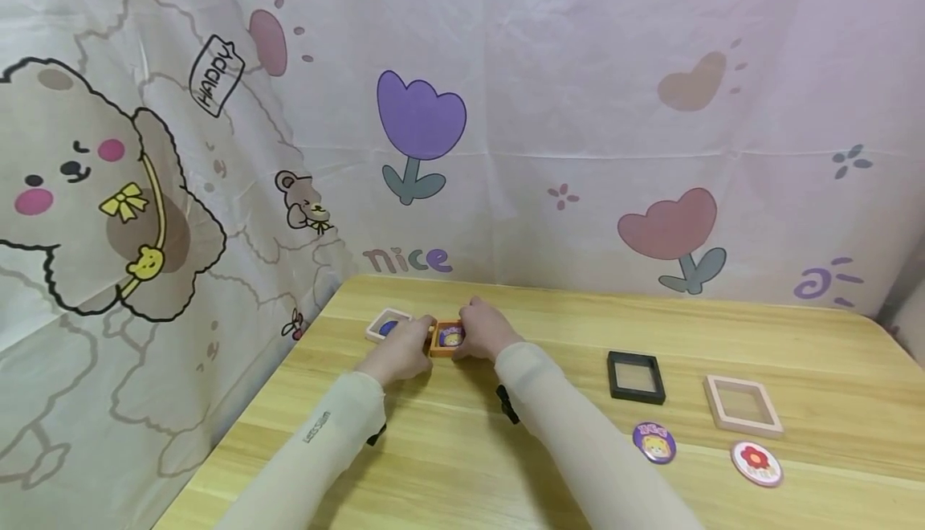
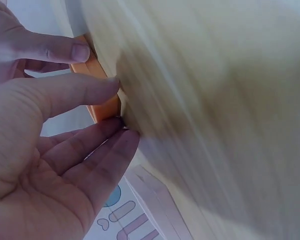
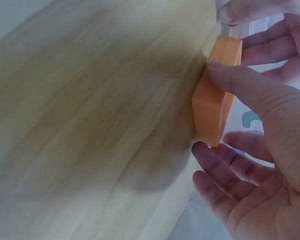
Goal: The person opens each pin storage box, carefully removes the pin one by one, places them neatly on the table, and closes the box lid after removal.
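Note:
A small orange square frame [image 1: 446,353] with a purple bear badge [image 1: 451,336] inside stands between both hands near the table's back edge. My right hand [image 1: 486,329] holds its right side, the thumb [image 3: 225,77] on the front wall and the fingers around the corner. At the left end, my left hand [image 1: 400,352] has its fingers beside the frame, nearly straight. In the right wrist view, the left thumb sits off the frame's end. Partly behind the left hand lies a white frame [image 1: 373,332] with a blue badge [image 1: 388,327].
On the wooden table [image 1: 448,450], a black frame [image 1: 636,397] and a pale pink frame [image 1: 744,426] lie to the right. In front of them are a purple bear badge [image 1: 654,443] and a red flower badge [image 1: 757,464]. A printed cloth [image 1: 520,225] hangs behind the table.

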